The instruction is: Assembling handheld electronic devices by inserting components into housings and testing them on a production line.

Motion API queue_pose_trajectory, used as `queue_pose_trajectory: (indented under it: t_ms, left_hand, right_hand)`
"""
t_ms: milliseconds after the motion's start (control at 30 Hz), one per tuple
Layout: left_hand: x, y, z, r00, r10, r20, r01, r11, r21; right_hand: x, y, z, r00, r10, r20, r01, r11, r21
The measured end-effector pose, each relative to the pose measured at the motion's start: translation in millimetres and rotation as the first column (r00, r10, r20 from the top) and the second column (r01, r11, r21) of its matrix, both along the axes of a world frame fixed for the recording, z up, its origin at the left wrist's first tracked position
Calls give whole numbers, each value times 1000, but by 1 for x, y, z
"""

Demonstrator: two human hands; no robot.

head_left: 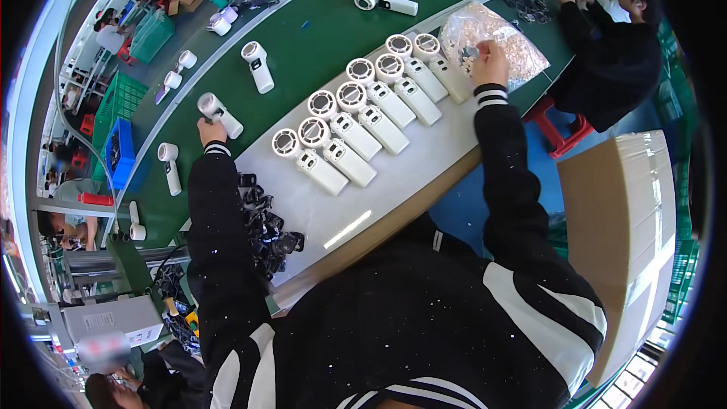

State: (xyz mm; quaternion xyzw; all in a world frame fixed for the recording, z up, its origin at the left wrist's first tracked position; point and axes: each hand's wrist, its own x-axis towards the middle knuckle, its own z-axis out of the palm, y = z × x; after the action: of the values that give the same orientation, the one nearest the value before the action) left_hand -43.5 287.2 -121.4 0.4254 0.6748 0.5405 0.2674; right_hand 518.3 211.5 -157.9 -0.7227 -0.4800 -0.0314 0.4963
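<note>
At the left, my left hand [212, 132] is closed on a white handheld fan [226, 123] at the edge of the green belt; the fan partly hides its fingers. My right hand [491, 64] is over a clear plastic bag [524, 60] full of small pale parts, its fingers pinched together. A small greyish piece seems to show by the fingertips, too small to name. Between my hands, several white handheld fans [351, 136] lie in paired rows on a pale board [394, 174], round heads pointing away from me.
Black small parts [269, 238] are heaped at the board's left end. More fans [257, 68] lie along the green belt [318, 38]. A co-worker [617, 53] sits at the far right near a red stool [559, 129]. A large cardboard box [613, 235] stands at my right.
</note>
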Motion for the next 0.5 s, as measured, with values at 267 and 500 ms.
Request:
queue_pose_trajectory:
  t_ms: [267,500]
  left_hand:
    - [33,-74,-4,836,-135,-531,225,969,107]
    - [187,-248,0,619,-326,-714,309,938,-160]
  right_hand:
    - [24,17,-21,921,271,281,-77,832,-550]
    - [32,15,-29,994,104,32,-90,954,-286]
